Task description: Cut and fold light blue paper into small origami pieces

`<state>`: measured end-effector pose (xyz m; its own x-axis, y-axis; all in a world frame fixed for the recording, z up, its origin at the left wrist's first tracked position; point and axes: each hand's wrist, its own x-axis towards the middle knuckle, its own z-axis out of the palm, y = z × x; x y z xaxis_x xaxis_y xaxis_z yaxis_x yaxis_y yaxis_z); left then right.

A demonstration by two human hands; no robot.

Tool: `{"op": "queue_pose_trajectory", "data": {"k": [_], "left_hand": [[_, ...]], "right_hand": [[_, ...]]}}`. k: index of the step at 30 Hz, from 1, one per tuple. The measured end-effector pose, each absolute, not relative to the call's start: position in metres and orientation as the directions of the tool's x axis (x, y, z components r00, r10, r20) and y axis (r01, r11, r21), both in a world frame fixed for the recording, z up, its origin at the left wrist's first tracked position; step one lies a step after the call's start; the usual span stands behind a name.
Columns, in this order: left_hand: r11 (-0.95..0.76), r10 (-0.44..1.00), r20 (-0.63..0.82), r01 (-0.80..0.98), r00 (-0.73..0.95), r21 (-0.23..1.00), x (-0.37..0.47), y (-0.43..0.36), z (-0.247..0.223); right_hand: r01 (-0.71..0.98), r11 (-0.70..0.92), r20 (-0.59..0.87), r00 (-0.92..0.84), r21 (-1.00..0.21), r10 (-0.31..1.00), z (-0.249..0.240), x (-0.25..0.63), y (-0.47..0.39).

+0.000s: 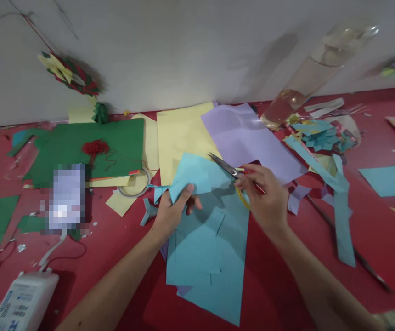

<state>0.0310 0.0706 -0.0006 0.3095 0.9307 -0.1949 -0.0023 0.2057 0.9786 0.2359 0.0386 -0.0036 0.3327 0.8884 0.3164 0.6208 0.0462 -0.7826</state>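
In the head view my left hand (175,209) pinches a light blue paper piece (192,170) between thumb and fingers. My right hand (261,193) is closed around a pair of scissors (223,164); yellow and red show at the handles. The blades point up and left, just right of the held paper, and I cannot tell whether they touch it. Below both hands lie larger blue sheets (214,294), with a smaller blue piece (200,248) on top that has short slits at its edges. A small cut blue scrap (147,212) lies left of my left hand.
Yellow paper (183,128), purple paper (252,133) and green paper (125,138) line the back. A tape roll (133,184), red yarn (95,147) and a phone (66,197) on a cable lie left. At right stand a bottle (301,87) and blue strips (344,230).
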Motion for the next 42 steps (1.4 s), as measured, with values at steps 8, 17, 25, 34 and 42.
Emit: {"op": "queue_pose_trajectory", "data": {"k": [8, 17, 25, 34, 42], "left_hand": [[0.269, 0.921, -0.224, -0.106, 0.319, 0.957, 0.031, 0.073, -0.004], [0.262, 0.935, -0.216, -0.138, 0.280, 0.955, 0.033, 0.072, -0.007], [0.233, 0.948, -0.184, -0.169, 0.261, 0.958, 0.034, 0.072, -0.004], [0.140, 0.952, -0.119, -0.056, 0.282, 0.989, 0.041, 0.058, 0.014], [0.064, 0.934, -0.067, 0.021, 0.352, 0.998, 0.044, 0.044, 0.007]], "right_hand": [[0.956, -0.054, 0.164, 0.105, -0.287, 0.981, -0.001, 0.264, 0.029], [0.402, 0.068, 0.251, 0.423, -0.913, 0.870, 0.020, 0.249, 0.018], [-0.017, -0.203, -0.204, 0.111, -0.979, 0.973, 0.028, 0.243, 0.015], [-0.048, -0.089, -0.096, 0.161, -0.995, 0.982, 0.028, 0.199, 0.007], [0.014, -0.025, -0.019, 0.285, -1.000, 0.958, 0.028, 0.197, 0.004]]}}
